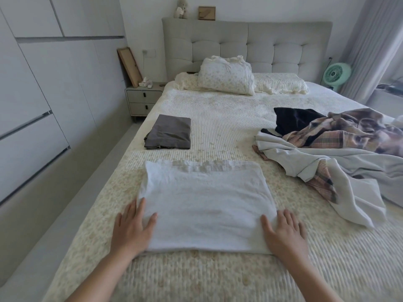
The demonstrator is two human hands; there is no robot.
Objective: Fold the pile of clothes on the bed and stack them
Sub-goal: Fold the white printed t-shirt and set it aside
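Nearest the camera, two bare forearms reach forward over the bed (pixel 218 118), whose cream, ribbed quilt carries a faint floral print and no readable writing. The left hand (pixel 133 227) lies flat with straight fingers, grasping nothing, its fingertips resting on the left edge of a folded white garment (pixel 207 203); the right hand (pixel 283 233) lies likewise flat and released on that garment's right edge. The white garment is a neat rectangle lying flat on the quilt near the foot of the bed, with a paler band along its far edge and no label that can be read. Beyond it, toward the left side of the mattress and well apart, sits a folded dark grey garment (pixel 169 132). To the right lies the unfolded pile of clothes (pixel 327 149): a pale grey piece spread in loose folds, a brown plaid piece tangled over it, and a black piece at the far end. Farther up, a crumpled floral pillow (pixel 226 76) leans near the grey tufted headboard (pixel 246 44), beside a flat cream pillow. On the headboard's top ledge stand a small teddy bear (pixel 181 8) and a wooden frame (pixel 206 13). Left of the bed is a grey two-drawer nightstand (pixel 142 98) bearing a tissue box, with a larger frame leaning on the wall behind. White cupboard panels (pixel 43 83) fill the left wall; a mint-green fan (pixel 337 74) stands by pale curtains at far right
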